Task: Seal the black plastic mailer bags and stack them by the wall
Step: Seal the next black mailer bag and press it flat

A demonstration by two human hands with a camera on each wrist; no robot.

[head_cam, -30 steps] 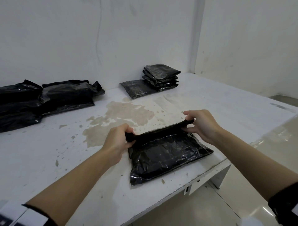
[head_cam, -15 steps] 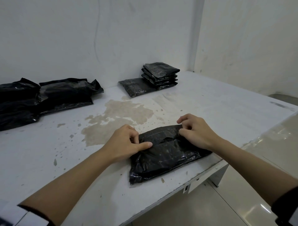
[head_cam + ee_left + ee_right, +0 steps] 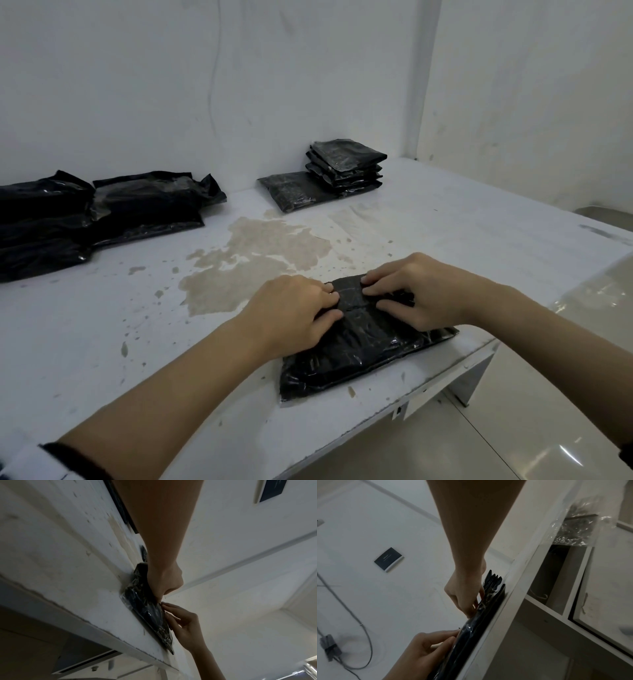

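Two bag piles (image 3: pixel 346 171) (image 3: pixel 102 212) along far wall, beyond mailer (image 3: pixel 359 349).

**Both hands pressed on a black mailer at the table edge**

The right hand (image 3: pixel 464 596) came down from the top of the frame on a bare forearm, its fingertips (image 3: pixel 471 612) pushing against the black mailer bag (image 3: pixel 476 632), which ran diagonally from centre to lower middle along the white table edge (image 3: pixel 513 588). The left hand (image 3: pixel 426 649) entered from the lower left, fingers laid against the same bag. A dark booklet-like card (image 3: pixel 388 559) showed at left, a grey cable (image 3: pixel 358 622) at far left, and crinkled clear plastic (image 3: pixel 576 524) at upper right.
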